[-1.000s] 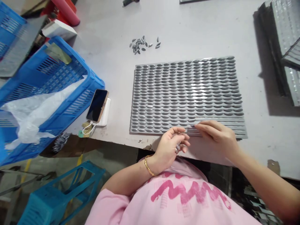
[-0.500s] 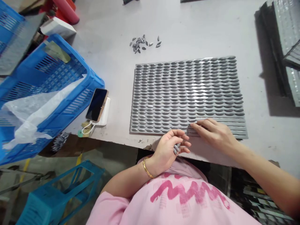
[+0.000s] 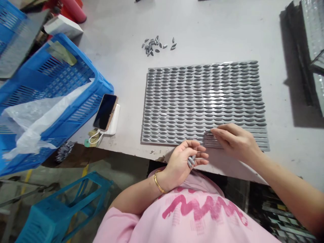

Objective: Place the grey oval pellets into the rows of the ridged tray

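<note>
Right now the left hand (image 3: 181,165) is curling half shut just below the front edge of the tray (image 3: 266,145), and it is pinching a small bunch of gray seed-shaped pieces (image 3: 191,162) against its fingers. A gold bangle (image 3: 158,182) is circling that wrist. The right hand (image 3: 235,141) is reaching over the tray's lower right part, its fingers lying close together, with the fingertips (image 3: 212,131) touching the ribbed rows. Whether they are pinching a piece cannot be told from this view.

Most tray rows are holding pieces end to end, while the lowest rows toward the right are showing bare grooves beside the right hand. A loose heap of pieces (image 3: 152,45) is lying on the bench (image 3: 227,33) beyond the tray's far edge, well apart from both hands.

Along the bench's left edge, a blue crate (image 3: 97,72) is holding a white plastic bag (image 3: 32,125). A phone (image 3: 105,112) is leaning on a white power bank (image 3: 114,118) just beside the crate. Stacked trays (image 3: 311,37) are sitting at the bench's right edge, and a blue stool (image 3: 60,209) is standing on the floor below.
</note>
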The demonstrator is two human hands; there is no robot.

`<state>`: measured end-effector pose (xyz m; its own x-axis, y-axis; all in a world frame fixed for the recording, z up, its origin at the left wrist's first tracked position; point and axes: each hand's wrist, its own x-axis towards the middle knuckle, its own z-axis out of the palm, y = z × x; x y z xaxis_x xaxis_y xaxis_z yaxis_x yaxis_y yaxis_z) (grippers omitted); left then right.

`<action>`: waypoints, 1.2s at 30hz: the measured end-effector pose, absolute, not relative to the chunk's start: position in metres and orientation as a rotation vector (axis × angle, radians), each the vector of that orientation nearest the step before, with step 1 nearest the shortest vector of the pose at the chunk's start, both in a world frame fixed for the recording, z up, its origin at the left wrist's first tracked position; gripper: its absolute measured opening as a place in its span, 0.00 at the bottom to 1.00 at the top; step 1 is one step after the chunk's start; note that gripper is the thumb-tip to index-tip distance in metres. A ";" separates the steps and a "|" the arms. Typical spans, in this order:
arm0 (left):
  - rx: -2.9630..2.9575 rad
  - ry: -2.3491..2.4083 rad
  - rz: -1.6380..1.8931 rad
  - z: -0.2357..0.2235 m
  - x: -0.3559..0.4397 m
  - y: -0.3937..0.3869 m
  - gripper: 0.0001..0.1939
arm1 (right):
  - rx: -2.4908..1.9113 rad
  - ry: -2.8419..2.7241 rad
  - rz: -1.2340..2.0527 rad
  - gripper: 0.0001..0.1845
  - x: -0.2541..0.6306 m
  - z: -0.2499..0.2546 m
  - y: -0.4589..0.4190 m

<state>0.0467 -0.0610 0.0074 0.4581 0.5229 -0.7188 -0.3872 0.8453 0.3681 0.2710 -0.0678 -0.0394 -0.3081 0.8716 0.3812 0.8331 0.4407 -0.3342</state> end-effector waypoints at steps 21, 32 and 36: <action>-0.027 0.840 0.538 0.006 0.044 -0.051 0.09 | -1.480 -2.518 -0.103 0.10 0.268 -0.030 -0.056; -0.035 0.684 0.483 0.006 0.052 -0.051 0.18 | -1.276 -2.221 0.636 0.23 0.232 0.003 -0.084; -0.030 0.703 0.429 0.008 0.057 -0.052 0.19 | -1.242 -2.230 0.811 0.17 0.235 0.005 -0.085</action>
